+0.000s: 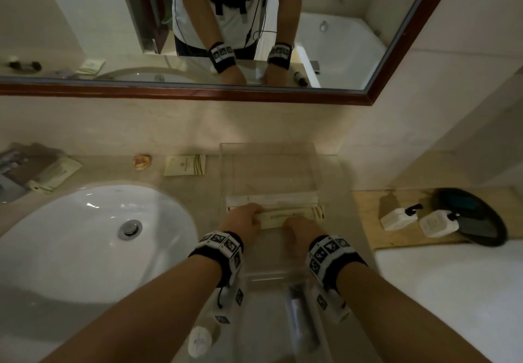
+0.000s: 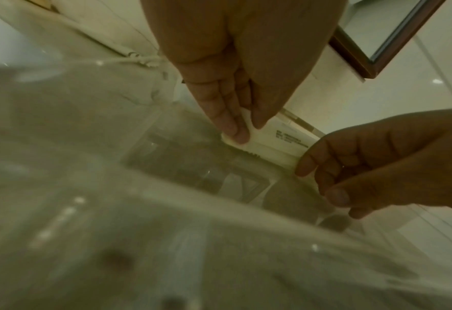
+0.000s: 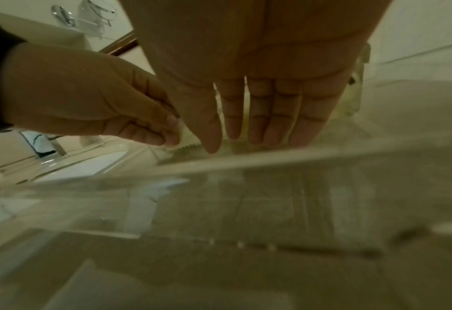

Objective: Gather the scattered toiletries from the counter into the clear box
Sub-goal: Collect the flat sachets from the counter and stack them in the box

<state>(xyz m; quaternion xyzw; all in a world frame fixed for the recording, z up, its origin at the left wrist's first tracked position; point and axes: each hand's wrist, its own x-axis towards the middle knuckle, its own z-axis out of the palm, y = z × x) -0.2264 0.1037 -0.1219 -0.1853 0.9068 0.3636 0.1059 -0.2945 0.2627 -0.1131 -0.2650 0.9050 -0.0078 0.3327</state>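
Observation:
The clear box [image 1: 226,170] stands on the counter against the back wall, right of the sink. Both of my hands are inside it on a long cream packet [image 1: 276,218] that lies crosswise. My left hand [image 1: 243,221] pinches the packet's left end between thumb and fingers [image 2: 239,135]. My right hand [image 1: 300,228] rests its fingertips [image 3: 256,134] on the right part of the packet, with the thumb apart from it. Beyond them a second pale strip [image 1: 271,200] lies in the box. A small white-capped bottle [image 1: 199,341] and a dark item in clear wrap [image 1: 302,323] lie near the front edge.
A white sink [image 1: 93,235] fills the left side. Behind it lie a cream sachet [image 1: 185,165], a small brown piece [image 1: 142,161] and several packets [image 1: 53,170]. To the right, a wooden tray [image 1: 368,221] carries two pump bottles [image 1: 399,218] and a black round object [image 1: 478,221].

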